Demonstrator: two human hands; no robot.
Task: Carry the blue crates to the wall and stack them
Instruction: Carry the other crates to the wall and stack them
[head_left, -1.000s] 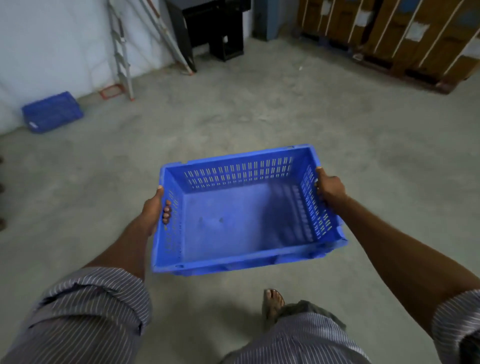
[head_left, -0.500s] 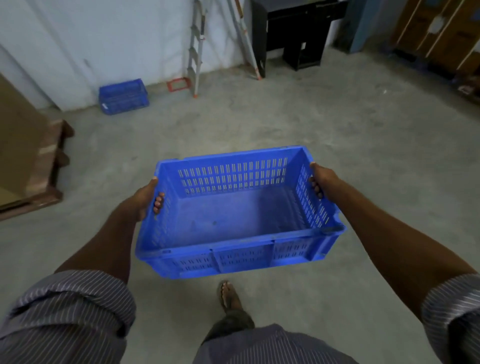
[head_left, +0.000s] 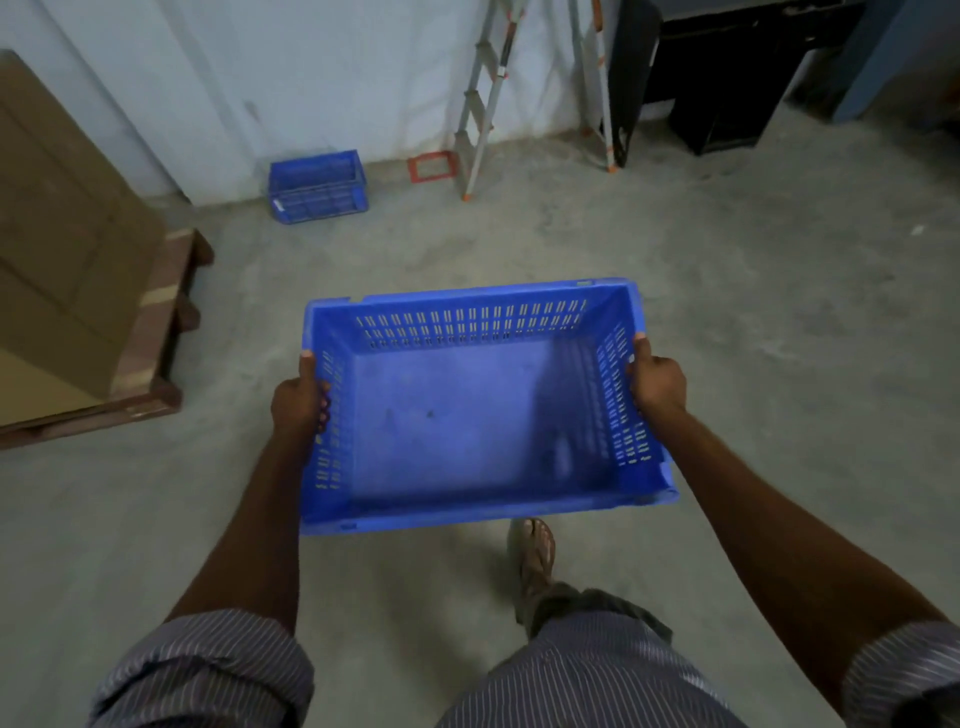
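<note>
I carry an empty blue slotted crate (head_left: 457, 415) in front of me above the concrete floor. My left hand (head_left: 298, 397) grips its left short side, fingers curled through the wall slots and thumb on the rim. My right hand (head_left: 655, 382) grips the right short side the same way. A second blue crate (head_left: 317, 187) stands on the floor against the white wall (head_left: 311, 67), straight ahead and slightly left.
A large cardboard box (head_left: 57, 244) on a wooden pallet (head_left: 156, 358) stands at the left. A folding ladder (head_left: 485, 93) leans on the wall, with a red frame (head_left: 431, 167) at its foot. Black furniture (head_left: 727, 67) fills the back right. My sandalled foot (head_left: 535, 551) steps forward.
The view has swung left and closer to the wall: the far crate now lies nearly straight ahead and larger. The carried crate stays level in both hands.
</note>
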